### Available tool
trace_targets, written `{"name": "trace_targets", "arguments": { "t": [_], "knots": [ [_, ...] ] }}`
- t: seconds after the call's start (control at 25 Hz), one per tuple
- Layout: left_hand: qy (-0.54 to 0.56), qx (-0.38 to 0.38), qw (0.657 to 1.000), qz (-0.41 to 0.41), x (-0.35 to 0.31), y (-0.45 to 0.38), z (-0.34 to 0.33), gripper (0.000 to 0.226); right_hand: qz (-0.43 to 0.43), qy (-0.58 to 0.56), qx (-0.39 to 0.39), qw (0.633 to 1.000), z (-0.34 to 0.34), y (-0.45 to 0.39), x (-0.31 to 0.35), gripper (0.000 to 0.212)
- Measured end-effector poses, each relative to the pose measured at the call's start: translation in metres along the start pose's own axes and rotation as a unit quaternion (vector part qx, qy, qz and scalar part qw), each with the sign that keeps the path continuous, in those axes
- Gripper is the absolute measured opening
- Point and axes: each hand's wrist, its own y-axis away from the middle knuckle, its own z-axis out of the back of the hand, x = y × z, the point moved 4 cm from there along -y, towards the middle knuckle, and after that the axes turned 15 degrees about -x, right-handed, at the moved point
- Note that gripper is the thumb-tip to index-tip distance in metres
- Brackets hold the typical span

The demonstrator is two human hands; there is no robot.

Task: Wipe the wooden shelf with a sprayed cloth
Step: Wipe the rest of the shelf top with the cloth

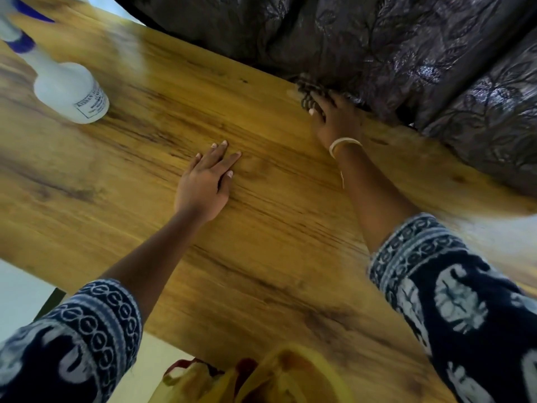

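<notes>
We had the cloth (pixel 309 93) at the far edge of the wooden shelf (pixel 261 228), right against the dark curtain (pixel 406 53). Our right hand (pixel 334 120) was on it w/ fingers curled over it. Left hand (pixel 205 181) lay flat, fingers straight, mid-shelf, well apart. Shelf's long axis ran left-right, so the nearer right hand would prob. sweep along it. Spray bottle (pixel 69 88) stood far left.

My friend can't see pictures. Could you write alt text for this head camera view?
A person's right hand presses a checked cloth at the far edge of a wooden shelf, beside a dark curtain. The left hand rests flat mid-shelf; a white spray bottle stands far left.
</notes>
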Motion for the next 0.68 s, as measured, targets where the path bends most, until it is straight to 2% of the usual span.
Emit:
{"name": "trace_targets", "arguments": {
  "t": [0.04,0.08,0.16,0.28,0.4,0.44,0.56,0.68],
  "knots": [
    [0.003,-0.002,1.0,0.002,-0.001,0.0,0.0,0.046,-0.028,0.015,-0.006,0.999,-0.002,0.0,0.006,0.047],
    [0.005,-0.002,1.0,0.003,-0.001,0.0,0.001,0.046,-0.015,0.018,-0.015,1.0,-0.002,0.008,0.02,0.05],
    [0.004,0.0,1.0,0.001,-0.001,0.0,0.001,0.045,0.084,-0.015,-0.012,0.996,0.004,0.041,0.055,0.053],
    [0.001,0.005,1.0,0.004,0.002,-0.001,-0.001,0.048,0.233,-0.065,0.066,0.968,0.011,0.129,0.091,0.045],
    [-0.007,0.014,1.0,0.0,0.0,0.0,0.0,0.055,0.321,-0.082,0.102,0.938,0.02,0.145,0.082,0.045],
    [-0.002,0.012,1.0,-0.003,-0.001,0.0,0.0,0.053,0.307,-0.074,0.086,0.945,0.018,0.125,0.069,0.045],
    [0.01,0.005,1.0,0.002,0.001,0.0,0.0,0.047,0.147,-0.015,0.0,0.989,0.018,0.051,-0.004,0.046],
    [0.009,-0.001,1.0,0.0,0.001,0.0,0.0,0.046,0.011,0.023,-0.01,1.0,0.021,0.015,-0.072,0.049]
  ]
}}
